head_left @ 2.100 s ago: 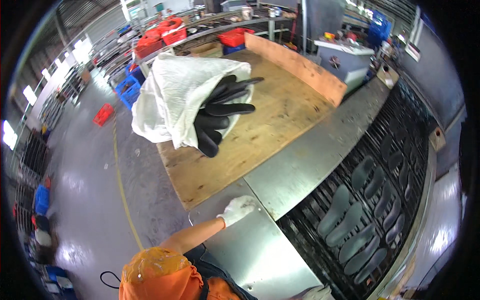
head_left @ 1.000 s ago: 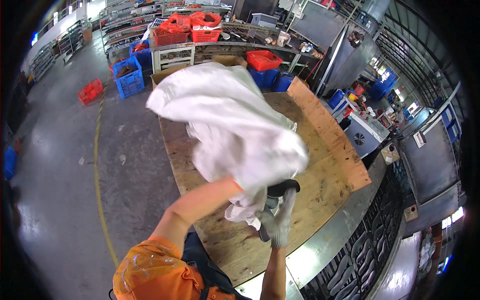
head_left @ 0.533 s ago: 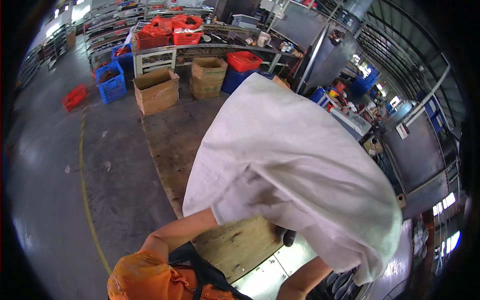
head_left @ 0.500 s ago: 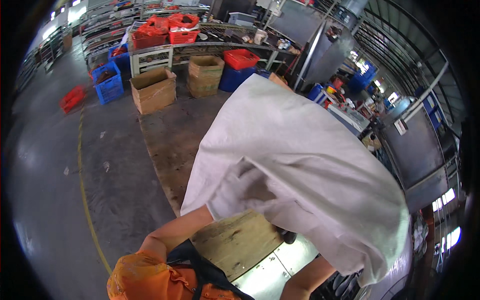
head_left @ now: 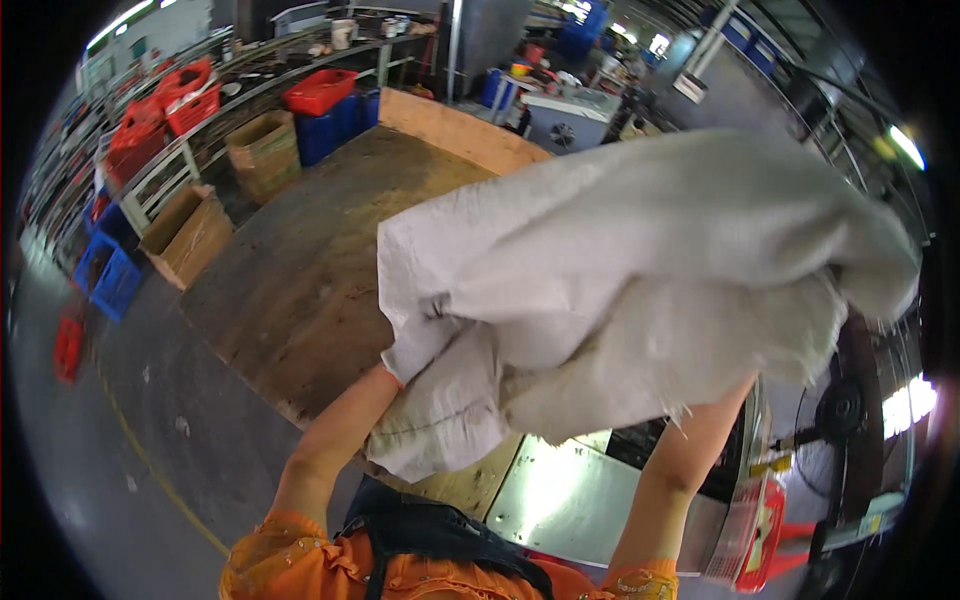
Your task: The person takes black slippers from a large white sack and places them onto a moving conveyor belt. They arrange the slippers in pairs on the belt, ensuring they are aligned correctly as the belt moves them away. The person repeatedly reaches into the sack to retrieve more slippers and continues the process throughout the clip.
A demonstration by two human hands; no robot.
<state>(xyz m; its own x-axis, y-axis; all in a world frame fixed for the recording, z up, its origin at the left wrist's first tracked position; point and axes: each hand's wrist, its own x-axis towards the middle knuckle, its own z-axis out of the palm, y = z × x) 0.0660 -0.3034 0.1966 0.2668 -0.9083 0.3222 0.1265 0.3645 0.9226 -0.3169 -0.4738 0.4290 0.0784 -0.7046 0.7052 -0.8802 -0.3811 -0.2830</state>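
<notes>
Both hands are buried in a big white woven sack (head_left: 640,270) held aloft at frame centre above the wooden bench (head_left: 300,270); their grip is hidden by cloth.

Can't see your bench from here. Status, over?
Both hands up, buried in the white woven sack, gripping it. Sack lifted over the wooden platform. Sack hides the hands and most of the bench.

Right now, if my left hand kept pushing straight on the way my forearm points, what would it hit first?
The white sack. Your left hand is already buried in its folds, so it meets cloth at once. Beyond that probably lies the wooden platform, though depth is unclear.
</notes>
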